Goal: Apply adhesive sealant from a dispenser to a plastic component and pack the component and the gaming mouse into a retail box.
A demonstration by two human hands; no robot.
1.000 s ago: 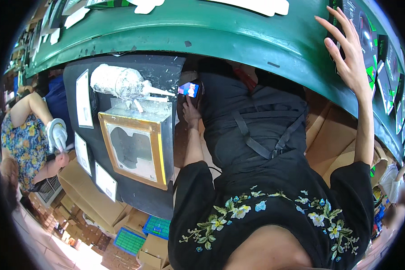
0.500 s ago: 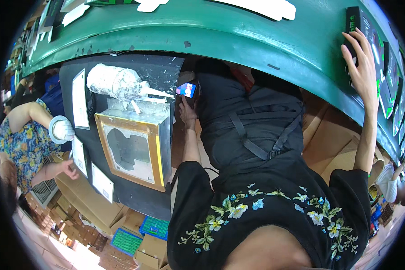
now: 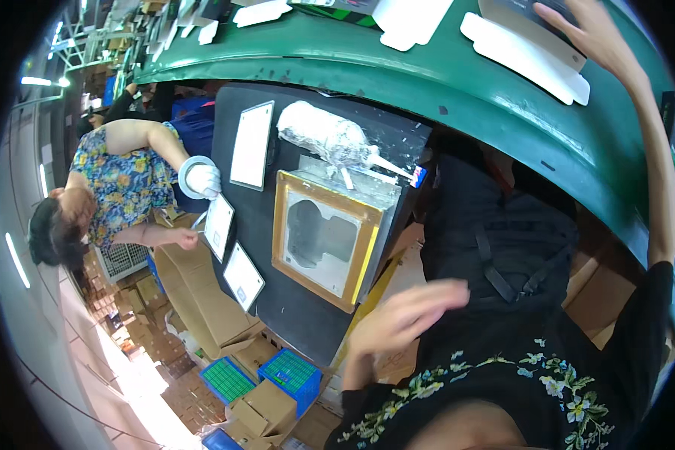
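My left hand [image 3: 416, 311] hovers empty above my lap, its fingers stretched out and slightly blurred. Up on the green table, my right hand [image 3: 589, 34] is spread over a dark box with white open flaps [image 3: 529, 56]; its fingertips run to the top edge, and whether they touch the box I cannot tell. A small lit phone screen [image 3: 418, 177] shows by the edge of the black side table. On that table lie a white-smeared bottle with a long nozzle [image 3: 322, 135] and a wood-framed screen on a metal box [image 3: 315, 236].
The green table [image 3: 397, 82] runs along the front, with more dark boxes on it. Three white flat panels, one of them a panel [image 3: 252, 146], lie on the black table [image 3: 300, 322]. A co-worker [image 3: 131, 165] reaches in from the left. Cartons [image 3: 262, 409] and blue-green crates [image 3: 292, 371] stand below.
My left hand has come away from the phone and back toward my body. My right hand has left the dark box at the far right for the flapped one. The view has turned left.
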